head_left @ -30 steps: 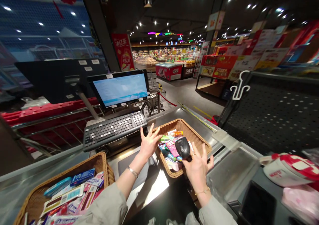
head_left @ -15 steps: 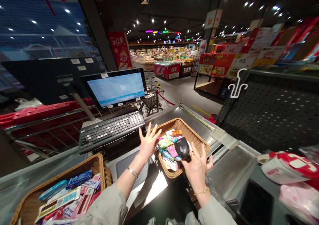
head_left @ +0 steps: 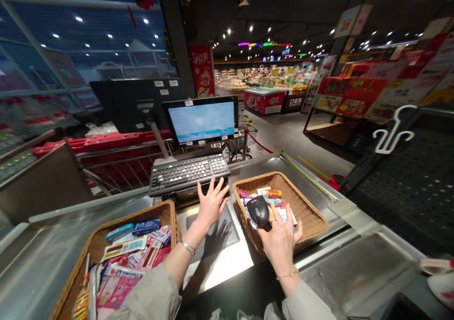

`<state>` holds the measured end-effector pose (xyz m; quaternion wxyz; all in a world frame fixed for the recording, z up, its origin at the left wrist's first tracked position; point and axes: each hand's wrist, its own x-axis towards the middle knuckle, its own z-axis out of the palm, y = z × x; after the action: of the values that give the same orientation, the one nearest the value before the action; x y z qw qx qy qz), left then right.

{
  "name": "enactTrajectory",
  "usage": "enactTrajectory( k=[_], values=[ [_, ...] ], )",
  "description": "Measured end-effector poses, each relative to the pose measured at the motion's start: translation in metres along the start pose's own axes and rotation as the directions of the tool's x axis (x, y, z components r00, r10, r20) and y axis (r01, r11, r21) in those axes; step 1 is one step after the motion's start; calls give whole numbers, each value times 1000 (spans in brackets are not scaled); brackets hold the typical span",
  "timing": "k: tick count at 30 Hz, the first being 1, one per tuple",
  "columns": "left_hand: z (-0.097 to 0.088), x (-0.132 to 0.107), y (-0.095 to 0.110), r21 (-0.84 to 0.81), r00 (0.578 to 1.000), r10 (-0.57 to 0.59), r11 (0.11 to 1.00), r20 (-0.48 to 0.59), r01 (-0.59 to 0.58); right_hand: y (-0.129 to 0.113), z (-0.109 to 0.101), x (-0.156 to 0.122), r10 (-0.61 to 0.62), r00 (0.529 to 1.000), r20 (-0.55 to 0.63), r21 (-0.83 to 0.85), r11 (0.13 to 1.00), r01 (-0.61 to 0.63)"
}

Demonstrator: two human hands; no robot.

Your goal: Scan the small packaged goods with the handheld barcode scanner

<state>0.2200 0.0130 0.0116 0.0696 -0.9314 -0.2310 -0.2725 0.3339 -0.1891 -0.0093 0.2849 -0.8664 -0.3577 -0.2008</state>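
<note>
The left hand (head_left: 213,204) had moved off the right wicker basket (head_left: 307,217) toward nine o'clock, spread and empty; the right hand (head_left: 279,238), gripping the black scanner (head_left: 258,210) over the basket's nine-o'clock side, alone remained above the goods (head_left: 274,193).

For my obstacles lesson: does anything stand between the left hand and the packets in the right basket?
Yes: the basket's left rim lies between the left hand and the packets; the black scanner in the right hand hides some.
</note>
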Motion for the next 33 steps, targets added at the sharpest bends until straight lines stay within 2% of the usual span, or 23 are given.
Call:
enactTrajectory(
  k=[18,26,33],
  values=[
    [-45,-81,-57,122,971,-237,965,32,232,-69,22,-11,-202,978,48,155,969,193],
    [-66,-128,-80,184,929,-369,915,18,360,-96,32,-21,-301,947,114,245,932,267],
    [-78,-171,-98,260,869,-495,841,20,474,-121,36,-28,-372,924,89,293,896,333]
  ],
)
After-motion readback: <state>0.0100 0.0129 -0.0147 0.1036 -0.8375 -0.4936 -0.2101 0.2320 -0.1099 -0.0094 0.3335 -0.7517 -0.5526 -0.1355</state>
